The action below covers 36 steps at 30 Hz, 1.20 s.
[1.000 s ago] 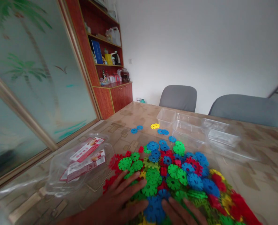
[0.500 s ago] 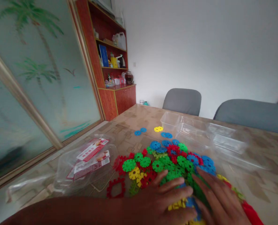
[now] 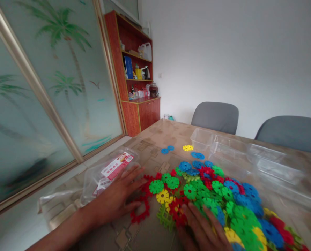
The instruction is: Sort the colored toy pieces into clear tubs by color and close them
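Note:
A heap of flat plastic snowflake pieces in green, blue, red and yellow covers the near part of the table. My left hand lies flat with fingers spread at the heap's left edge, beside a red square piece and a clear plastic packet. My right hand rests open, fingers stretched, on the heap's near side, touching red and green pieces. Neither hand holds anything.
Three clear plastic tubs stand at the back right of the table. A few loose blue pieces and a yellow one lie beyond the heap. Two grey chairs stand behind; a red shelf cabinet is at the back left.
My left hand has slid left off the heap toward the clear packet. My right hand has drawn back nearer. The pieces are spread wider and the view has shifted left.

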Each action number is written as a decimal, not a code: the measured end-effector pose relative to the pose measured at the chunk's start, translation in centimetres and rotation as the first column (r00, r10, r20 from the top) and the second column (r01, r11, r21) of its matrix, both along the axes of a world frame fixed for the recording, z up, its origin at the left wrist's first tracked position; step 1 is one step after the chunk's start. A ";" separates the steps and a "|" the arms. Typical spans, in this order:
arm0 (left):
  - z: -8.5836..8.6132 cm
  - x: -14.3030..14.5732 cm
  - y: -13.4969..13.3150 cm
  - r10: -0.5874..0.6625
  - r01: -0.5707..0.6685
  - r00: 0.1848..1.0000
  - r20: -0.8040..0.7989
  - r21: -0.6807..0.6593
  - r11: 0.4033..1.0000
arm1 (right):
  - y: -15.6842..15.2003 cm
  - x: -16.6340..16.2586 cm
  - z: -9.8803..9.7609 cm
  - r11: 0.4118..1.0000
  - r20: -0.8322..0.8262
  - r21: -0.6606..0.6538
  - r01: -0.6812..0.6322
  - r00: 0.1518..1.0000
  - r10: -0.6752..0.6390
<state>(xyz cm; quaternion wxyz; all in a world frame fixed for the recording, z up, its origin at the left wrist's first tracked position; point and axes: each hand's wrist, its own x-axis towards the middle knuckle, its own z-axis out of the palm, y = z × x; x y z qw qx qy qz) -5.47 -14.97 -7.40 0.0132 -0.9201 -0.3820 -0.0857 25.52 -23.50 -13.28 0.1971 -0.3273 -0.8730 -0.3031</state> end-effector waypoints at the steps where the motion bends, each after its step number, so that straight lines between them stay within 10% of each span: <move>1: -0.4 -0.2 0.0 0.011 -0.011 1.000 0.029 -0.006 1.000 | 0.5 0.7 0.6 1.000 0.023 0.011 -0.002 1.000 0.002; 13: -1.2 0.1 -0.1 0.150 -0.182 0.945 0.292 0.086 0.980 | 4.7 -9.3 3.0 0.905 -0.025 -0.315 -0.286 0.956 0.293; 24: -2.0 0.1 0.0 0.114 -0.144 0.957 0.267 0.098 0.985 | 5.7 -5.5 4.8 0.863 0.063 -0.463 0.202 0.979 -0.195; 36: -2.1 0.5 0.0 0.098 -0.139 0.975 0.199 0.204 0.969 | 11.0 -8.9 6.2 0.824 -0.014 -0.566 -0.029 1.000 0.025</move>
